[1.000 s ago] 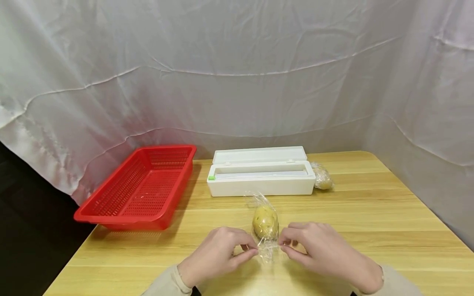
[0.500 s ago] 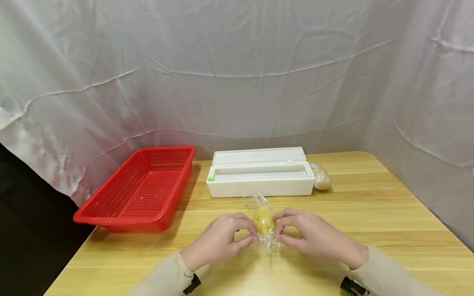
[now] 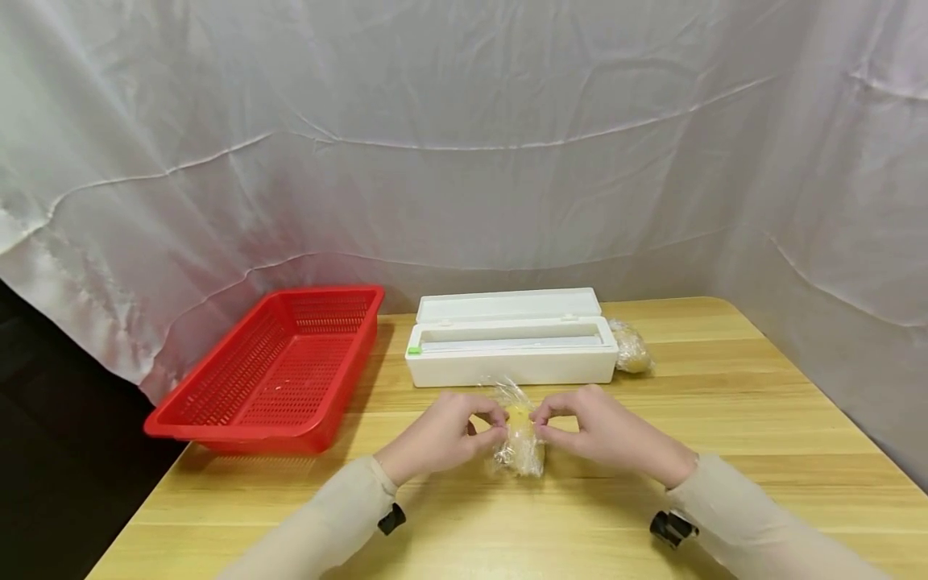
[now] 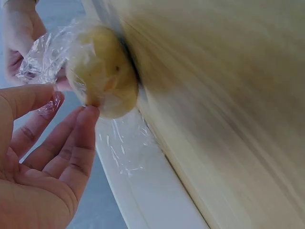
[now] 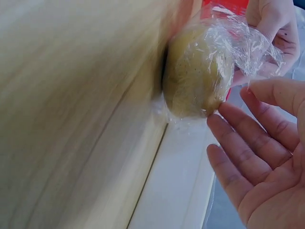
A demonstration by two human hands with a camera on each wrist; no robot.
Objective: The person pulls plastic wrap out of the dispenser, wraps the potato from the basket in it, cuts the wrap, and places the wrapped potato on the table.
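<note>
A yellow potato lies on the table in front of the white box, partly covered by clear cling film. Crumpled film is folded up over its near side, and a loose flap stands at its far end. My left hand pinches the film's edge between thumb and index finger, with other fingertips against the potato in the left wrist view. From the opposite side my right hand pinches the film too; in the right wrist view its fingertips touch the wrapped potato.
Behind the potato stands a white cling film box with its lid raised. A second wrapped potato sits at the box's right end. On the left is a red perforated basket. A grey curtain hangs behind the table.
Both hands have moved away from me, drawing the near end of the film up over the potato. Basket, box and second potato have stayed in place.
</note>
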